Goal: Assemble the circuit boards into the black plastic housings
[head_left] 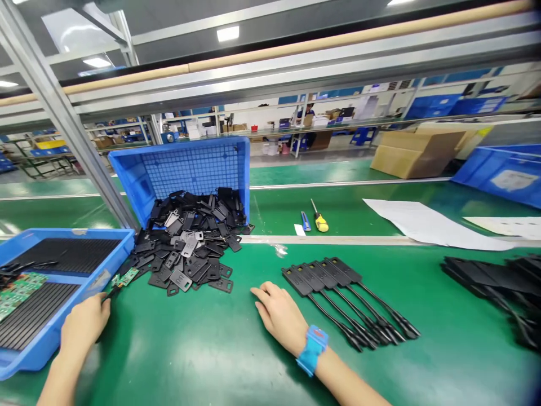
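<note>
My left hand [84, 322] is closed on a thin black cable whose small green circuit board [125, 277] sticks out past the corner of a blue tray [59, 332]. My right hand [279, 313], with a blue wristband, rests on the green mat, fingers together and pointing toward a pile of black plastic housings [190, 248]. The pile spills from a tipped blue crate [186, 169]. To the right of my right hand lies a row of assembled black housings with cables [338, 293].
The blue tray at left holds black slotted foam and more green boards [19, 287]. A yellow screwdriver [319, 219] and a blue utility knife [305, 221] lie beyond a white strip. White paper sheets [422, 223], black parts [499, 282] and another blue bin [502, 172] are at right.
</note>
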Demonstrator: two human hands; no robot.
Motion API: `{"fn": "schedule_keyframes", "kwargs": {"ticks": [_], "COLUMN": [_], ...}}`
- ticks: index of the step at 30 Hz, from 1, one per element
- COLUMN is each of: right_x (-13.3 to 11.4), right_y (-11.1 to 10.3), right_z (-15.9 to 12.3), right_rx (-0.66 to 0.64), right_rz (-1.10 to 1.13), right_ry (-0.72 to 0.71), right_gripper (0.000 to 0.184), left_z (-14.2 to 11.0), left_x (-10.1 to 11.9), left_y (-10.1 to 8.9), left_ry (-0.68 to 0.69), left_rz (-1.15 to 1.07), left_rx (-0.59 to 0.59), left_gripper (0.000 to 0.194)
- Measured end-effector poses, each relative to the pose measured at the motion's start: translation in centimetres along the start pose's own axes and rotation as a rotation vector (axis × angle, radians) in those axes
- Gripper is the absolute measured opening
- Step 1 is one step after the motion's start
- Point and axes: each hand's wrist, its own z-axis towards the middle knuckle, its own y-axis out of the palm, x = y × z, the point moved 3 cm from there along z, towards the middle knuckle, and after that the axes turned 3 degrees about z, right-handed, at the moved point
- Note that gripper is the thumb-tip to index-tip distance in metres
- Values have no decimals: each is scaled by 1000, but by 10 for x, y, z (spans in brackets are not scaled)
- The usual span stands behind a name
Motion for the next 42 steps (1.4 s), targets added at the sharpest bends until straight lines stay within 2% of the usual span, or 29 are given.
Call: {"fn": "schedule_keyframes", "kwargs": {"ticks": [2, 6, 9, 11, 13, 14, 15, 17, 18, 19, 20, 22, 24, 27, 30, 33, 37, 42], "right_x": [0, 1, -1, -4, -8, -11, -13, -17, -17, -16, -13, -6, 1, 6, 6, 6, 11, 9], "right_y": [2, 3, 1, 1, 3, 6, 9, 14, 16, 17, 17, 16, 13, 7, 5, 7, 10, 8], "right_z": [-1, -3, -2, -2, -1, -1, -2, -2, -2, -2, -1, -1, 1, 2, 4, 5, 5, 4], "right_rx": [-9, -13, 1, -15, -93, -149, -204, -263, -252, -219, -172, -83, -39, -34, -52, -68, -82, -108], "right_rz": [78, 198, 319, 478, 735, 908, 1102, 1503, 1672, 1797, 1878, 1922, 1886, 1811, 1744, 1706, 1679, 1663], "right_ry": [-7, -3, 9, 26, 80, 130, 190, 312, 370, 422, 469, 547, 580, 578, 553, 541, 544, 537], "right_gripper": [30, 32, 31, 29, 25, 27, 36, 61, 69, 71, 67, 57, 50, 48, 46, 46, 45, 47], "left_z": [-8, -17, -17, -22, -33, -40, -48, -62, -66, -65, -59, -35, -1, 46, 73, 75, 54, 22], "left_x": [7, 25, 44, 65, 96, 114, 135, 178, 197, 211, 222, 233, 234, 229, 233, 250, 268, 262], "left_y": [-20, -53, -66, -73, -77, -77, -76, -69, -65, -60, -54, -42, -29, -16, -11, -9, -3, -1], "left_ry": [-57, -181, -152, -47, 119, 215, 325, 564, 683, 771, 823, 797, 695, 597, 639, 769, 899, 1014], "left_rz": [89, 200, 151, -37, -370, -562, -746, -981, -997, -940, -834, -567, -438, -371, -332, -318, -313, -296], "left_rx": [42, 44, 73, 157, 179, 125, 13, -329, -438, -450, -383, -114, 48, 159, 185, 144, 72, -30], "left_gripper": [50, 57, 50, 43, 37, 36, 36, 36, 35, 33, 31, 32, 37, 44, 40, 37, 41, 47]}}
